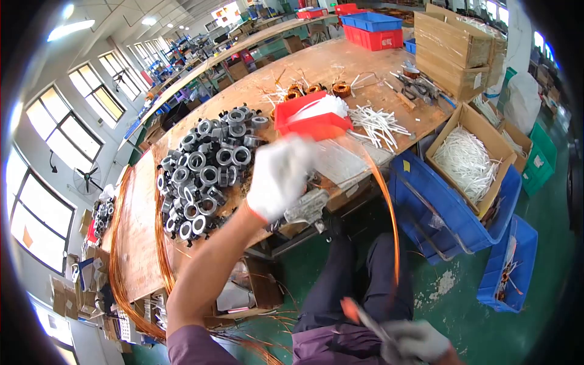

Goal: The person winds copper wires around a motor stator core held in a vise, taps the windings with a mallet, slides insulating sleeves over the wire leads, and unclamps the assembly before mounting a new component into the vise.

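My left hand (281, 173), in a white glove, is raised over the table's front edge, just in front of the red tray (313, 115). Motion blurs its fingers, so their grip is unclear. Low at the right, my gloved right hand (417, 340) is closed on a tool (371, 322) with a red tip, also blurred. A copper wire (391, 213) curves down from near the red tray toward my lap. Beside my left hand lies a large pile of grey and black rings (208, 176). White material (319, 108) fills part of the tray.
White sticks (378, 125) and wound copper coils (342, 89) lie on the table (243, 91). Long copper wire bundles (159, 237) hang over its left side. At the right stand a blue crate (420, 213), a box of white tubes (465, 159) and stacked cartons (453, 48).
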Motion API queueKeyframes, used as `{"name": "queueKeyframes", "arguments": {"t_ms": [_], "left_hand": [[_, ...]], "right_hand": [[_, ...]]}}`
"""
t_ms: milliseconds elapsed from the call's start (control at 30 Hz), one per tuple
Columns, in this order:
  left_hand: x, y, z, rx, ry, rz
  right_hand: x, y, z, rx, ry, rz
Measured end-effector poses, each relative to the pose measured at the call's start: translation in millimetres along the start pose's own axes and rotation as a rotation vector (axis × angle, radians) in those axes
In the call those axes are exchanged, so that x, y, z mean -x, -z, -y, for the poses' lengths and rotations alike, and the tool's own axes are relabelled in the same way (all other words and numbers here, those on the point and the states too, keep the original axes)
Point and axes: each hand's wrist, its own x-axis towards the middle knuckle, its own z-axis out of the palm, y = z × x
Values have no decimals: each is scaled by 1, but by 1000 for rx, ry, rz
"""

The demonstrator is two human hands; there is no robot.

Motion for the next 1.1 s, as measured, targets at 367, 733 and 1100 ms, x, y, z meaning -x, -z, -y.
{"name": "queueKeyframes", "arguments": {"t_ms": [367,733,1100], "left_hand": [[-22,-30,157,540,703,-406],[-16,8,52,-423,368,181],[-46,23,-13,518,695,-137]], "right_hand": [[-243,-37,85,-165,115,-96],[-16,-7,4,-151,-281,-298],[-111,-11,32,-179,-211,-187]]}}
